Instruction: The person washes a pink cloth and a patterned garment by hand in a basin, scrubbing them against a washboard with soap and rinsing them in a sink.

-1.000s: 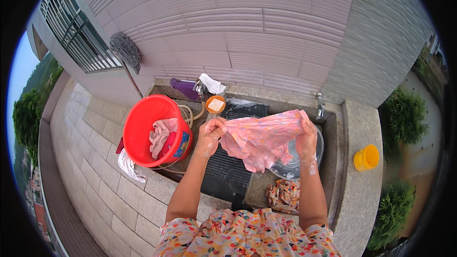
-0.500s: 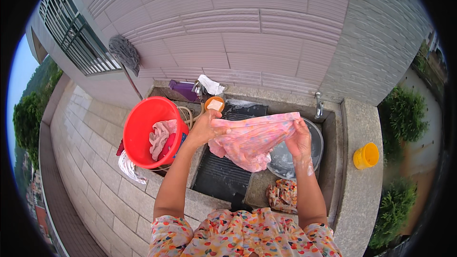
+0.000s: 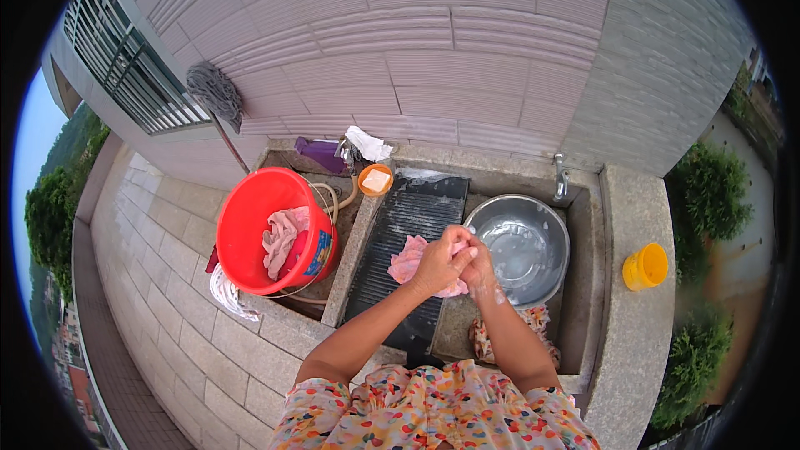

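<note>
A pink patterned cloth point(image 3: 406, 258) is bunched small over the ribbed dark washboard point(image 3: 383, 279). My left hand point(image 3: 440, 267) is closed around it, with folds sticking out beside and below the fingers. Pressed against it, my right hand point(image 3: 479, 267) is closed too; the fingers of both meet over the bundle and mostly hide it. Suds cling to my right wrist. Just right of the hands, a round metal basin point(image 3: 523, 242) holds cloudy, soapy water. Below the basin lies a crumpled multicoloured cloth point(image 3: 542, 325), partly covered by my right forearm.
On the left stands a red bucket point(image 3: 242, 229) with clothes inside. An orange bowl point(image 3: 376, 180) with a pale soap bar point(image 3: 377, 181) sits behind the washboard. A tap point(image 3: 561, 179) rises at the sink's back right; a yellow cup point(image 3: 644, 267) stands on the right ledge.
My hands have come together from holding the pink cloth spread between them. The cloth has gone from stretched out to bunched up, and the basin is uncovered.
</note>
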`<move>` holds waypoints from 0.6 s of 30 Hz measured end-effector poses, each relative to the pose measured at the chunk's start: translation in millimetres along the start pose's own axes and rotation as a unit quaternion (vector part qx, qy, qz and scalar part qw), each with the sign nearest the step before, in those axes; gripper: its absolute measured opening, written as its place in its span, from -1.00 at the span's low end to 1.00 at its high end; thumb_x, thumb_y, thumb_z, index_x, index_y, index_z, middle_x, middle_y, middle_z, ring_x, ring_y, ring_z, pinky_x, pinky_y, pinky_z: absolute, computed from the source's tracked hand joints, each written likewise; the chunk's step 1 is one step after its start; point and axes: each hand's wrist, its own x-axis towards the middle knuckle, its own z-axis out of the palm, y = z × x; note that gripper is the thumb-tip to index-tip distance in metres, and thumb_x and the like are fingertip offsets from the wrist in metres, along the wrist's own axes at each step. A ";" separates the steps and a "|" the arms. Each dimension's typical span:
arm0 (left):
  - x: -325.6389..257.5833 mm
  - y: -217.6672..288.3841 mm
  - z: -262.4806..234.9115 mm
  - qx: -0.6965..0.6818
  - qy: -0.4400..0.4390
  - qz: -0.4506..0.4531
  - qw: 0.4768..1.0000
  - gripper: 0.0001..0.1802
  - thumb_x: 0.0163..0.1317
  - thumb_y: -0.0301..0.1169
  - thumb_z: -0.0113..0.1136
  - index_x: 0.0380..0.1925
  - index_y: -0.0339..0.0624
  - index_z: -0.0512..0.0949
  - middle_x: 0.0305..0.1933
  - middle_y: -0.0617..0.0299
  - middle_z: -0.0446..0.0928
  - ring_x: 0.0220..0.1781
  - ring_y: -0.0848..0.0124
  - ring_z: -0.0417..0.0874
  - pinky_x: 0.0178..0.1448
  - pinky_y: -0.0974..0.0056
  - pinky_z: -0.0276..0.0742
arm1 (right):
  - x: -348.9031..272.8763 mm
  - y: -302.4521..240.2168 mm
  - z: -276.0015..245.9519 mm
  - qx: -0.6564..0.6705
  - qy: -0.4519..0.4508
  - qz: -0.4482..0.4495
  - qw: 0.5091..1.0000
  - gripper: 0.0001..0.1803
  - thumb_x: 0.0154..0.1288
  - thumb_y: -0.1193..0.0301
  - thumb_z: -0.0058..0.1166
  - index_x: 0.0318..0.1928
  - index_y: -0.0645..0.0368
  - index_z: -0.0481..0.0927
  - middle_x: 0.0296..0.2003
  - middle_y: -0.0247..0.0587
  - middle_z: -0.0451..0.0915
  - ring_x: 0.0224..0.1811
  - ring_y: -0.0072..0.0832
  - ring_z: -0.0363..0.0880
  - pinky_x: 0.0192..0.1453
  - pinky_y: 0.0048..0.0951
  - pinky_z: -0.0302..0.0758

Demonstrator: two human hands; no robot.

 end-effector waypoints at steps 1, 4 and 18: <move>-7.0 5.5 12.0 0.068 -0.080 0.081 0.991 -0.83 0.11 -0.40 0.13 -0.54 -0.20 0.39 -0.55 0.12 0.46 -0.42 0.26 0.55 -0.25 0.29 0.41 | 2.3 5.1 1.3 0.059 -0.067 0.040 0.995 -0.59 0.30 0.12 -0.10 -0.06 0.19 0.45 -0.10 -0.16 0.51 0.00 -0.34 0.45 0.06 -0.21 0.41; -3.7 2.0 17.2 0.176 -0.110 0.262 0.942 -0.75 0.11 -0.30 0.13 -0.65 -0.18 0.43 -0.62 0.11 0.46 -0.50 0.16 0.54 -0.32 0.23 0.44 | -3.1 20.8 25.7 0.132 0.079 0.124 0.980 -0.63 0.30 0.11 -0.11 -0.18 0.16 0.48 -0.23 -0.22 0.54 -0.18 -0.37 0.53 -0.12 -0.28 0.50; 8.6 -60.8 22.5 0.261 0.099 -0.001 0.960 -0.67 0.22 -0.32 0.03 -0.69 -0.23 0.41 -0.66 -0.06 0.45 -0.57 0.01 0.51 -0.47 0.03 0.40 | -22.4 30.3 50.4 -0.137 0.285 0.069 0.946 -0.76 0.30 0.28 -0.15 -0.22 0.17 0.49 -0.32 -0.23 0.56 -0.36 -0.36 0.56 -0.31 -0.26 0.54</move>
